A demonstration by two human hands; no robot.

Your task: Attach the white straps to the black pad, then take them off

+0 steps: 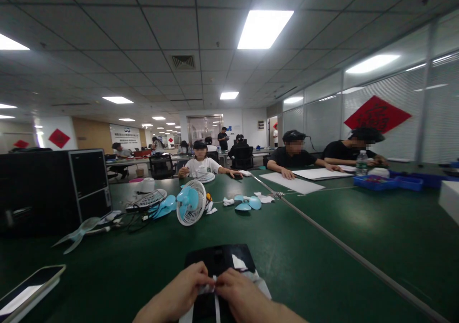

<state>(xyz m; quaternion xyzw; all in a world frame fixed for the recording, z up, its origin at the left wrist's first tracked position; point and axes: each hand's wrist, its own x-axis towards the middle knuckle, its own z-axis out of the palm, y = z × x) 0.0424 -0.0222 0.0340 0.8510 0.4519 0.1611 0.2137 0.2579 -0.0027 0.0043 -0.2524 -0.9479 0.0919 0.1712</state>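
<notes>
My left hand (186,287) and my right hand (241,289) meet over a flat black object (201,257) lying on the green table. Fingers of both hands are pinched together on a small white strip (214,278), which looks like paper or cable. A narrow white band (217,308) runs down from there toward me. Near the object's far right corner lies a torn white scrap (239,262). More white material shows beside my right hand, partly covered by it. The exact kind of the black object cannot be made out.
Fan parts lie beyond: a white grille with blue blades (191,202), a loose blue blade set (247,203) and cables. A phone (30,289) is at left, near a black computer case (53,187). Metal trim (322,231) crosses the table. Co-workers sit opposite, near blue trays (376,181).
</notes>
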